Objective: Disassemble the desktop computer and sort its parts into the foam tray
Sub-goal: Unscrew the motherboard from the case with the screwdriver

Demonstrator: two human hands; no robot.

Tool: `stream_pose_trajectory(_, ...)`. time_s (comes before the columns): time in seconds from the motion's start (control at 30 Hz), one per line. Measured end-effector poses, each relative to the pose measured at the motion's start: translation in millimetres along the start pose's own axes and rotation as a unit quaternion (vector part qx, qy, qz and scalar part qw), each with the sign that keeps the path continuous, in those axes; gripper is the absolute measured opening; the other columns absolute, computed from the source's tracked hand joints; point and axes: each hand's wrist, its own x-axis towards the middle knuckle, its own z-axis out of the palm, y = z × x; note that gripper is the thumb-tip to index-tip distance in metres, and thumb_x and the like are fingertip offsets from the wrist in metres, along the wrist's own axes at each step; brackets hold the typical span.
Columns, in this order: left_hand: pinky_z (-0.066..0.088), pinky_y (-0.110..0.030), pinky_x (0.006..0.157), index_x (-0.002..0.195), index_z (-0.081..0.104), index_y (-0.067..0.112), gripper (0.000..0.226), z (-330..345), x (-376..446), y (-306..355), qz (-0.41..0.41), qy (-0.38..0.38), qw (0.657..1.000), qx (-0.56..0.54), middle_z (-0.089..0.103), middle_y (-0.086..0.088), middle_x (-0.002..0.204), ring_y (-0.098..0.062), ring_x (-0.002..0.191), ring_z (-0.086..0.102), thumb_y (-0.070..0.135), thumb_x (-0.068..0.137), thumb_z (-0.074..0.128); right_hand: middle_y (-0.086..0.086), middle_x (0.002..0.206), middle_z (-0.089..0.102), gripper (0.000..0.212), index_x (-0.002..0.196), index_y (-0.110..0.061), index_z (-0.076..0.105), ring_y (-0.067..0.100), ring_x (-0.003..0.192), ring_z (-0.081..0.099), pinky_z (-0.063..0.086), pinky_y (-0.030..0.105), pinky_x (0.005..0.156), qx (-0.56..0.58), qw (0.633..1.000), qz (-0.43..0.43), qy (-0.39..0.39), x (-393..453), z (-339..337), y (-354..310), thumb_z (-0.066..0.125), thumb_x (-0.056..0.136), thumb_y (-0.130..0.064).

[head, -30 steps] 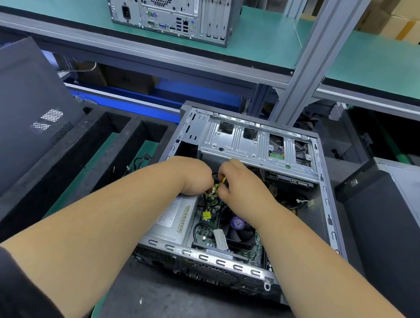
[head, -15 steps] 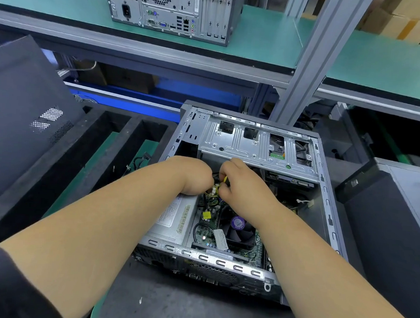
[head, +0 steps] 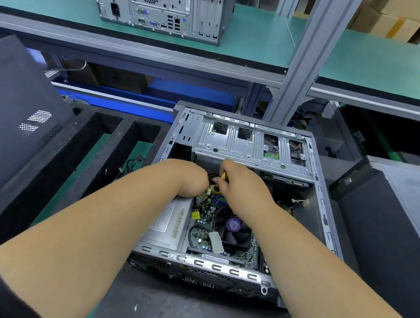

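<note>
Case (head: 241,146) sat open on its side in the middle of the frame, on the dark bench (head: 182,309), with the foam tray (head: 64,150) right beside it on the left. Both hands were deep inside, meeting just under the drive cage (head: 249,146). Right hand (head: 241,185) had its fingers curled in on a bunch of yellow and black wires (head: 215,178), pinching them. Left hand (head: 193,180) was bent down at the wrist with the fingers tucked out of sight next to the same wires, so couldn't tell what it was gripping, if anything. Below the hands sat the fan (head: 234,226) with a purple sticker, and the silver PSU (head: 168,222) lower left of it. One tray slot held a small black cable (head: 133,162). Second tower (head: 164,8) stood on the green shelf (head: 261,34) at the top.
</note>
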Motion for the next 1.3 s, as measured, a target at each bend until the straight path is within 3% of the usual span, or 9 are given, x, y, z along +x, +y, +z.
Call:
stream_pose_trajectory(0.17,0.028,-0.030,0.052,0.064,0.045,0.013,0.030,0.1,0.5,0.4,-0.009,-0.003,1.000,-0.020,0.042,-0.004,0.064,-0.017,0.055,0.035,0.010,0.093,0.038,0.003,0.089,0.052,0.020,0.104,-0.012,0.050,0.023,0.077,0.046,0.031,0.033,0.061,0.020,1.000,-0.012,-0.012,0.7,0.0,0.1,0.057,0.095,-0.029)
stream_pose_trajectory(0.3,0.030,-0.031,0.055,0.063,0.047,0.015,0.030,0.3,-0.5,-1.6,0.000,0.004,0.999,-0.038,0.043,-0.003,0.064,-0.017,0.057,0.037,0.014,0.092,0.039,0.006,0.101,0.052,0.020,0.106,-0.011,0.050,0.026,0.086,0.046,0.036,0.036,0.067,0.050,0.995,-0.066,-0.055,0.4,-1.0,-2.2,0.056,0.087,-0.008)
stream_pose_trajectory(0.43,0.035,-0.032,0.061,0.064,0.047,0.016,0.028,1.3,-1.0,-3.2,0.021,0.006,1.000,-0.012,0.046,-0.004,0.066,-0.018,0.060,0.040,0.013,0.090,0.039,0.007,0.101,0.052,0.012,0.101,-0.009,0.051,0.027,0.089,0.049,0.039,0.038,0.072,0.019,0.992,-0.061,-0.110,-0.7,1.4,-2.6,0.051,0.090,-0.012)
stream_pose_trajectory(0.63,0.042,-0.037,0.070,0.065,0.044,0.018,0.028,0.4,-3.8,-3.4,0.034,0.006,0.999,0.013,0.046,-0.003,0.069,-0.022,0.068,0.045,0.013,0.091,0.036,0.002,0.092,0.057,0.006,0.094,-0.015,0.055,0.023,0.083,0.052,0.043,0.035,0.066,0.056,0.998,-0.028,-0.019,-1.3,-3.7,-1.2,0.055,0.089,-0.018)
stream_pose_trajectory(0.73,0.046,-0.039,0.077,0.076,0.049,0.015,0.021,-0.3,-4.6,-3.6,0.043,0.004,0.999,0.025,0.049,-0.005,0.077,-0.025,0.076,0.048,0.012,0.092,0.036,-0.001,0.088,0.057,0.006,0.090,-0.018,0.056,0.020,0.081,0.052,0.041,0.031,0.064,0.071,0.997,-0.020,0.000,-2.0,-5.0,1.5,0.059,0.087,-0.021)
stream_pose_trajectory(0.9,0.036,-0.032,0.064,0.089,0.058,0.013,0.022,-1.1,-6.8,-2.3,0.051,0.010,0.998,0.023,0.052,-0.007,0.082,-0.023,0.074,0.046,0.015,0.095,0.036,-0.007,0.080,0.056,0.014,0.086,-0.024,0.058,0.015,0.075,0.050,0.036,0.026,0.061,0.125,0.992,0.003,0.018,-2.1,-1.9,2.6,0.071,0.081,-0.025)
stream_pose_trajectory(0.97,0.038,-0.032,0.066,0.095,0.060,0.012,0.025,-1.1,-7.7,-2.5,0.054,0.011,0.998,0.029,0.053,-0.007,0.085,-0.023,0.076,0.047,0.015,0.095,0.036,-0.009,0.081,0.055,0.016,0.086,-0.025,0.059,0.013,0.075,0.050,0.038,0.025,0.062,0.140,0.990,0.006,0.022,-1.2,-1.5,2.3,0.073,0.079,-0.025)
stream_pose_trajectory(1.07,0.044,-0.037,0.073,0.090,0.056,0.013,0.018,-0.8,-7.6,-2.0,0.050,0.010,0.998,0.033,0.052,-0.007,0.081,-0.024,0.075,0.047,0.011,0.094,0.038,-0.008,0.087,0.056,0.016,0.088,-0.024,0.060,0.013,0.078,0.050,0.041,0.028,0.066,0.128,0.992,0.005,0.024,-0.3,-0.9,2.7,0.073,0.079,-0.024)
stream_pose_trajectory(1.3,0.026,-0.027,0.050,0.070,0.048,0.013,0.029,-2.2,-3.3,2.0,0.027,-0.009,0.999,0.026,0.043,-0.004,0.066,-0.015,0.056,0.035,0.008,0.096,0.038,-0.005,0.094,0.053,0.014,0.092,-0.024,0.055,0.016,0.081,0.049,0.042,0.031,0.068,0.101,0.995,0.004,0.019,0.0,1.5,3.6,0.067,0.087,-0.029)
